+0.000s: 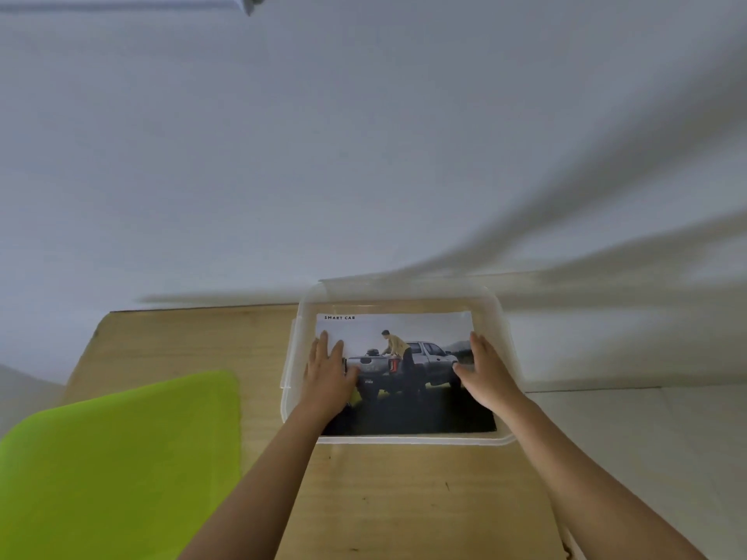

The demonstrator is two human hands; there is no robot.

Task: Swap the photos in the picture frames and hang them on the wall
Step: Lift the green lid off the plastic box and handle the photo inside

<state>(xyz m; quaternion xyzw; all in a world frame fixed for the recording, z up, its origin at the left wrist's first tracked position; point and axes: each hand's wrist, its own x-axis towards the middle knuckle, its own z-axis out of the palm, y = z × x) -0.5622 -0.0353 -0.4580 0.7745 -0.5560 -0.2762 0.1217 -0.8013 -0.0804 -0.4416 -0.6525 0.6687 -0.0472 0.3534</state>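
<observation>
Both hands are down on the photo (408,377), which lies face up inside the clear plastic box (404,439) at the far side of the wooden table (404,499), close to the wall (364,155). Our left hand (327,369) rests flat on the photo's left part with its fingers straight. Our right hand (485,369) lies open along the right edge, gripping nothing.

We'd say the danger is the lift. The sheet lies flat on the box floor, so palms sliding inward could buckle or crease it, and a corner might catch on the box's side.

The photo sits landscape, its long axis running left to right across us. The lettered top edge points at the wall and the dark bottom edge at us.
</observation>
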